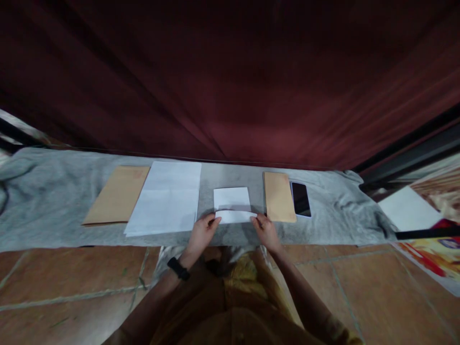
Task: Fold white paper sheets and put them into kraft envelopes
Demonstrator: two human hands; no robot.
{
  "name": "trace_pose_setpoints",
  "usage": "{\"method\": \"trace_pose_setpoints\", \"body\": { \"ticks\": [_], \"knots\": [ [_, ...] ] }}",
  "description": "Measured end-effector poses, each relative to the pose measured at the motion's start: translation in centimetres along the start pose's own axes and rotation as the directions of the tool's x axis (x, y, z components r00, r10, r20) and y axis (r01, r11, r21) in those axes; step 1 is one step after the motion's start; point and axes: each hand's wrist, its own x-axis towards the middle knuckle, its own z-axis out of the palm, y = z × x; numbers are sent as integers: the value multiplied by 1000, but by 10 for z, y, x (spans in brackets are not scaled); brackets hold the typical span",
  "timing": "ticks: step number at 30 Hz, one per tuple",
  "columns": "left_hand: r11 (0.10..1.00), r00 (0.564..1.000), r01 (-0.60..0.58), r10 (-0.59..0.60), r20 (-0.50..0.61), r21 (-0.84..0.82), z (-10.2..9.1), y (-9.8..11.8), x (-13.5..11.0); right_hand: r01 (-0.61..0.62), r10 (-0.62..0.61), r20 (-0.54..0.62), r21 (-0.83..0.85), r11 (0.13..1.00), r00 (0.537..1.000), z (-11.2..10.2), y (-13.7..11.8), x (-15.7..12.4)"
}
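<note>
A narrow strip of folded white paper [235, 217] is stretched between my two hands, near the front of the cloth-covered table. My left hand [204, 232] pinches its left end between thumb and fingers. At the right end, my right hand [266, 231] grips it the same way. Just beyond the strip shows a white paper rectangle [232, 197]; whether the two are one sheet I cannot tell. Left of my hands lie large white sheets [166, 196], slightly fanned at the lower edge. A brown envelope-like stack [279, 197] rests beyond my right hand.
Larger brown paper pieces [118, 194] lie at the left, partly under the white sheets. A phone [301, 199] with a dark screen lies right of the small brown stack. Grey cloth [330, 206] covers the narrow table, and a dark red curtain [230, 96] hangs behind it.
</note>
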Motion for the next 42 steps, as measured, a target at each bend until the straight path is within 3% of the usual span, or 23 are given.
{"method": "trace_pose_setpoints", "body": {
  "ticks": [9,14,22,29,42],
  "knots": [
    [917,971,239,-224,-83,319,-1,34,9,-218,208,-65,-320,922,976,14,-33,20],
    [868,959,281,-274,-77,411,-3,40,14,-270,262,-71,-334,903,963,16,-39,24],
    [834,951,295,-303,-61,466,-3,32,3,-272,301,8,-399,876,954,12,-44,21],
    [808,969,237,-232,-79,540,-2,38,4,-268,286,-32,-460,847,958,18,-49,22],
    [792,966,254,-241,-99,555,0,31,17,-277,286,-60,-498,822,956,20,-50,36]
  ]
}}
